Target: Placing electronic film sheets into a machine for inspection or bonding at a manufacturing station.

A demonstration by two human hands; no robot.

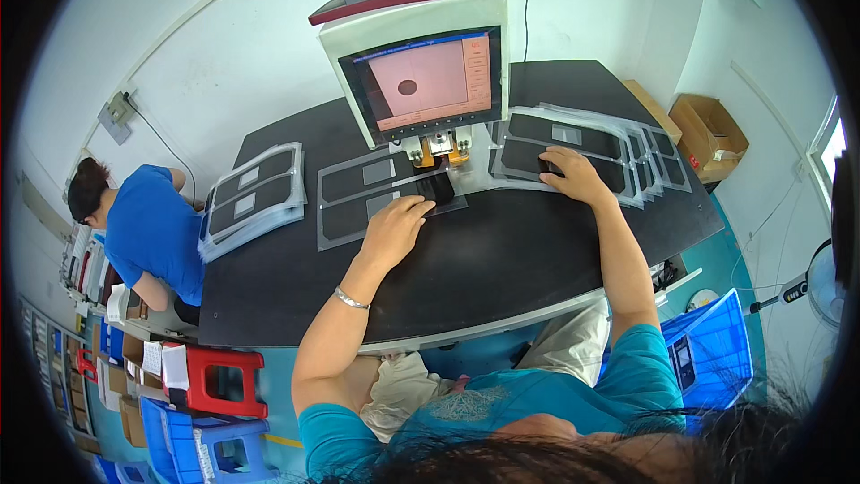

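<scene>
My left hand (397, 229) is at the near edge of a clear plastic sheet with dark panels (345, 215), its fingers bent together on it. The sheet lies flat on the black table, its right end under the head of a measuring machine (439, 148). Beside my left fingertips is a glossy black patch (436, 186). To the right, my right hand (575, 177) rests on a fanned stack of similar clear sheets (618, 148), thumb and fingers apart. The machine's screen (421, 81) shows a dark round spot on a pink field.
Another stack of clear sheets (251, 197) lies on the table's left side. A person in a blue shirt (161, 224) is beyond the left edge. Cardboard boxes (708, 134) are behind the right corner. A red stool (228, 381) and blue bins (717, 350) stand below table height.
</scene>
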